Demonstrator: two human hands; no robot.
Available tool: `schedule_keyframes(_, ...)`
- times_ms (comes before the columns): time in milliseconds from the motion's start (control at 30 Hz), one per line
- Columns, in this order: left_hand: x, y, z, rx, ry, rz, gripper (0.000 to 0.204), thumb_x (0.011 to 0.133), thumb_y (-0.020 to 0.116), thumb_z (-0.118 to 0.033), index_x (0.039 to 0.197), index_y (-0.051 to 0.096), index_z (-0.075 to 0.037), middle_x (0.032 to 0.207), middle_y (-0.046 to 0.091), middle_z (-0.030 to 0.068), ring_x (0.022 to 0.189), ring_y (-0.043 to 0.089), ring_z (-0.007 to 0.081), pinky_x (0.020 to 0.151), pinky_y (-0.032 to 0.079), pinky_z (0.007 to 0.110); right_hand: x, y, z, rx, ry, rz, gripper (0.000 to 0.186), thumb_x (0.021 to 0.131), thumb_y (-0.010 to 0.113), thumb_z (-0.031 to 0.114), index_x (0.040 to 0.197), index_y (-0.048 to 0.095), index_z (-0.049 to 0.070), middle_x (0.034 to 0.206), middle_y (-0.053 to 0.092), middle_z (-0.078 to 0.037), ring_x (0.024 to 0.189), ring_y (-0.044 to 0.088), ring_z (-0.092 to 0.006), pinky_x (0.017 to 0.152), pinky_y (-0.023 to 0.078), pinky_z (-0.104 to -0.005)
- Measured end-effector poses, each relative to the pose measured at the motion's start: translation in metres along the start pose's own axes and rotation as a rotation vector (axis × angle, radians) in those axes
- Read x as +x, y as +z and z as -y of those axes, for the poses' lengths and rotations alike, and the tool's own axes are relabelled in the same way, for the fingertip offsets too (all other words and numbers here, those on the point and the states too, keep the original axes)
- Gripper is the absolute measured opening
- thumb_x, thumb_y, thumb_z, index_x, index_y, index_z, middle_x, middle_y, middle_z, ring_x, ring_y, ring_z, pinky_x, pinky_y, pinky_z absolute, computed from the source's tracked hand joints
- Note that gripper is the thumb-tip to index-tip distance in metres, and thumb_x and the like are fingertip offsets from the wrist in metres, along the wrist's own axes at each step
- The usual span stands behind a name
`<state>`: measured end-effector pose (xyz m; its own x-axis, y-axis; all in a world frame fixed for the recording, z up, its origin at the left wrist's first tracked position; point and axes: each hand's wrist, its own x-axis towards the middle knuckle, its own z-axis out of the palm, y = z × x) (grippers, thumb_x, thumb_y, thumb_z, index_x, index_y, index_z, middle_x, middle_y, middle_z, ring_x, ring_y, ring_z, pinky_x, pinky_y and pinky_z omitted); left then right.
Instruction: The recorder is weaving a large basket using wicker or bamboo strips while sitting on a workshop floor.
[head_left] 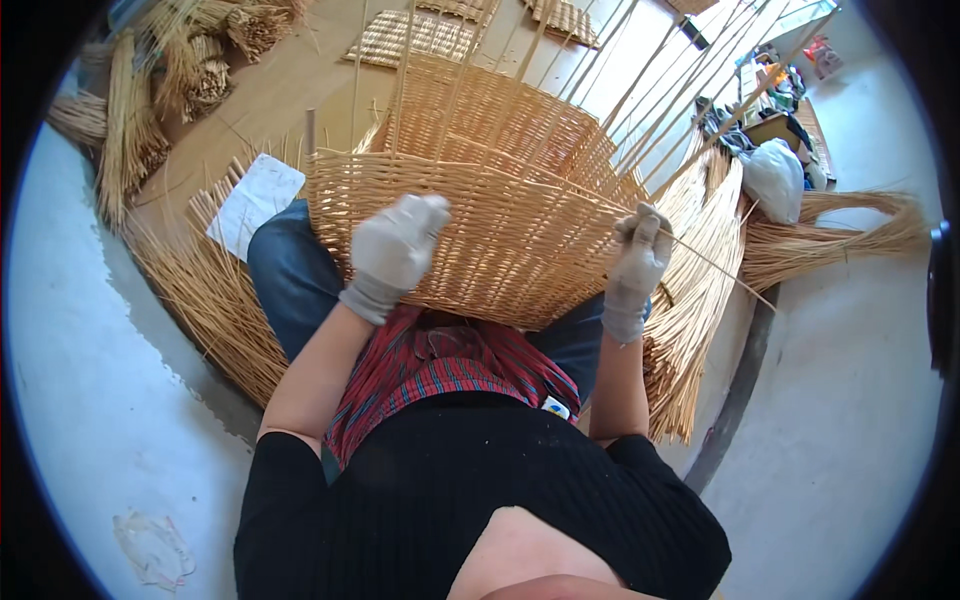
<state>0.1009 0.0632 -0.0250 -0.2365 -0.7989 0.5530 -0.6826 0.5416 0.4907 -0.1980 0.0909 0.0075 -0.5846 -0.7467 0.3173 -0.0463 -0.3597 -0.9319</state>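
Note:
A large tan wicker basket (480,235) leans across my lap, with tall upright stakes (535,45) rising from its woven walls. My left hand (395,248), in a pale grey work glove, is closed in front of the near wall, left of the middle. Its curled fingers hide whatever they may hold. At the right end of the rim, my right hand (640,262), gloved the same way, pinches a thin wicker strand (722,270). The strand's loose end slants down to the right, past my fingers.
Long wicker bundles lie on my left (205,310) and right (700,290), with more at the far left (130,120). A white sheet (255,205) rests by my left knee. Woven panels (415,38) lie beyond the basket. A white bag (773,180) stands at right.

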Motion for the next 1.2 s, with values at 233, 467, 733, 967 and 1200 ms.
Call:
schedule_keyframes(233, 0.025, 0.037, -0.016, 0.091, 0.036, 0.268, 0.076, 0.088, 0.061, -0.010, 0.153, 0.035, -0.041, 0.148, 0.045, 0.0196, 0.078, 0.071, 0.0256, 0.066, 0.058, 0.035, 0.012, 0.015, -0.005, -0.350, 0.115, 0.092, 0.015, 0.102, 0.055, 0.011, 0.108, 0.064, 0.001, 0.086, 0.068, -0.006, 0.073, 0.063, -0.0129, 0.067, 0.052, -0.0256)
schedule_keyframes(467, 0.030, 0.055, -0.023, 0.315, -0.011, 0.278, 0.081, 0.088, 0.065, -0.015, 0.156, 0.029, -0.037, 0.140, 0.048, 0.0158, 0.067, 0.067, 0.0288, 0.061, 0.056, 0.042, 0.079, 0.137, 0.041, -0.931, -0.785, 0.345, 0.023, 0.097, 0.057, 0.011, 0.117, 0.067, 0.013, 0.119, 0.070, -0.014, 0.096, 0.070, -0.0233, 0.080, 0.054, -0.0339)
schedule_keyframes(733, 0.049, 0.054, -0.051, 0.300, 0.234, 0.031, 0.071, 0.082, 0.074, -0.019, 0.147, 0.048, -0.026, 0.134, 0.052, 0.0138, 0.098, 0.061, 0.0277, 0.080, 0.052, 0.041, 0.023, 0.002, 0.007, -0.319, -0.028, 0.073, 0.024, 0.103, 0.049, 0.012, 0.124, 0.052, 0.002, 0.103, 0.068, -0.012, 0.092, 0.069, -0.0157, 0.072, 0.056, -0.0309)
schedule_keyframes(967, 0.046, 0.099, -0.111, 0.243, 0.146, 0.236, 0.071, 0.087, 0.070, -0.028, 0.151, 0.042, -0.029, 0.128, 0.051, 0.0136, 0.090, 0.063, 0.0248, 0.076, 0.051, 0.039, 0.086, 0.027, 0.025, -0.787, -0.362, 0.203, 0.063, 0.093, 0.057, 0.006, 0.151, 0.036, 0.016, 0.120, 0.067, -0.018, 0.099, 0.068, -0.0298, 0.082, 0.056, -0.0390)
schedule_keyframes(1200, 0.065, 0.106, -0.125, 0.301, 0.350, 0.094, 0.050, 0.088, 0.062, -0.013, 0.137, 0.058, -0.026, 0.126, 0.054, 0.0120, 0.102, 0.060, 0.0293, 0.083, 0.049, 0.043, 0.028, -0.112, 0.002, -0.150, 0.193, -0.063, 0.019, 0.094, 0.067, 0.004, 0.113, 0.063, 0.004, 0.086, 0.070, -0.005, 0.075, 0.064, -0.0105, 0.067, 0.049, -0.0207)
